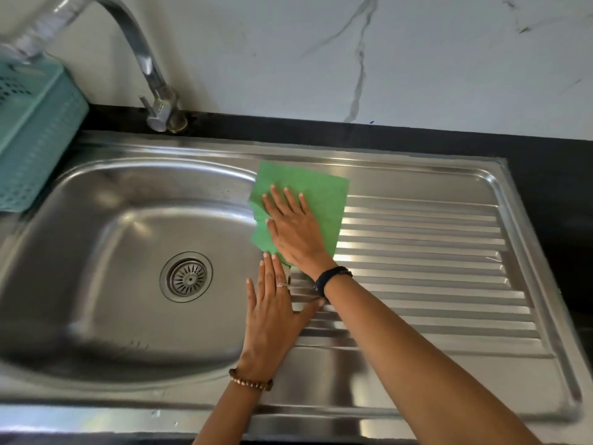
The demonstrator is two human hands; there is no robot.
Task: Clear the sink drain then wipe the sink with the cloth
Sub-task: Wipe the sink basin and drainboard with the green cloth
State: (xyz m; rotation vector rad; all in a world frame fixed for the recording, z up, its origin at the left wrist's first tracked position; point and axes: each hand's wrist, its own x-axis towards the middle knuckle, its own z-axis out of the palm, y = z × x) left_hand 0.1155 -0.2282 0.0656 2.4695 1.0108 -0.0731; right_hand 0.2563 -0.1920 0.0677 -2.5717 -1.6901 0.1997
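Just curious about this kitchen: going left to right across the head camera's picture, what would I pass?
Teal basket → faucet → drain strainer → left hand, flat on the sink → ribbed drainboard.

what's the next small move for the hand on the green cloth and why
Probably slide the right hand with the green cloth rightward along the ribbed drainboard. The cloth lies flat under straight fingers at the drainboard's left end, the drain looks clear, and the left hand only rests flat beside it.
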